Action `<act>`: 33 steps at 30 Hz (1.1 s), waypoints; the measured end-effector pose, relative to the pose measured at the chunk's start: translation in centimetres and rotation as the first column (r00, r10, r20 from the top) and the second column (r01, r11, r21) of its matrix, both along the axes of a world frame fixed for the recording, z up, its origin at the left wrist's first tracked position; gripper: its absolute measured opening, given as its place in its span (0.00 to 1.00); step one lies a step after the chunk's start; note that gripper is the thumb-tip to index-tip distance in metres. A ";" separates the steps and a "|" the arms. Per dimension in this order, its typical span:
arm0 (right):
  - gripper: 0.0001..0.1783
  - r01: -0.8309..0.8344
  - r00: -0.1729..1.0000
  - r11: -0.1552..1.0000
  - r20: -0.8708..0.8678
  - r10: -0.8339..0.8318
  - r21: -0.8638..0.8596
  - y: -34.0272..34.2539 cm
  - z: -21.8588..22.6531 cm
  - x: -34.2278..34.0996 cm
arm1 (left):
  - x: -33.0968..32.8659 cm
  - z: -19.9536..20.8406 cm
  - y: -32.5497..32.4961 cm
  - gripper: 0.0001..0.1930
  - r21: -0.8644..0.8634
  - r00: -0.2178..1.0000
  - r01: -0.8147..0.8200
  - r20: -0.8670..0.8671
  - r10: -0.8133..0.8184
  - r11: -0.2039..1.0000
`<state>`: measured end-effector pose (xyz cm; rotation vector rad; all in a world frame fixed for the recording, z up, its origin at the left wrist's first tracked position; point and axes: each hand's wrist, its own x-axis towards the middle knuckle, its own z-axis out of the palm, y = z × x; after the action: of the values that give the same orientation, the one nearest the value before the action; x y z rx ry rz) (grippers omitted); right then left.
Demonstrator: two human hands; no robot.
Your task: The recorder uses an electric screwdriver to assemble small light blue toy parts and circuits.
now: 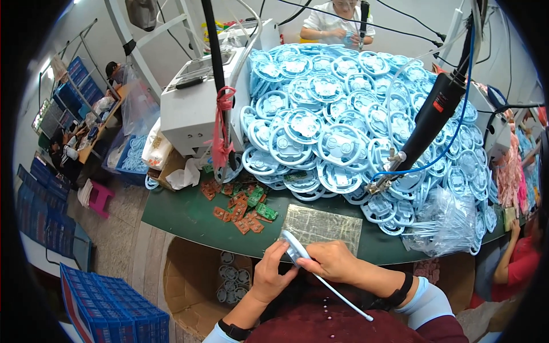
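Just past the near edge of the table, both hands hold a light-blue plastic toy steering wheel, tilted nearly edge-on. My left hand grips its left side with fingers and thumb. From the right, my right hand is closed on the wheel, its thumb pressed near the rim. A thin light-blue stick slants down to the right from beneath the right hand; whether it is joined to the wheel is hidden. Beyond the hands lies a worn yellowish mat on the green table.
A large heap of similar wheels covers the table. Small orange and green circuit boards lie left of the mat. A black electric screwdriver hangs at right above bagged sticks. Below is a cardboard box; co-workers sit around.
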<state>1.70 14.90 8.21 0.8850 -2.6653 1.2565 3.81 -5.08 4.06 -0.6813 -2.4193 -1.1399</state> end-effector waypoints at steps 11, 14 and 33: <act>0.14 0.027 0.982 0.993 0.188 -0.005 -0.115 0.7 -1.8 0.0 | -0.8 0.2 -3.6 0.39 0.844 0.661 -0.383 0.534 -0.527 0.375; 0.14 0.035 0.987 0.994 0.162 -0.018 -0.108 0.1 -1.5 -0.5 | -1.1 0.3 -4.2 0.43 0.874 0.644 -0.387 0.484 -0.593 0.294; 0.20 0.249 0.838 0.968 -0.510 -0.194 0.041 -2.4 0.8 -9.3 | 1.7 -3.1 -13.9 0.39 0.846 0.814 -0.533 0.519 -0.262 0.021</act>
<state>-7.62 12.54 9.04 0.7550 -2.3369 0.7117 5.48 -19.03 0.93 0.5315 -1.0783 -2.7135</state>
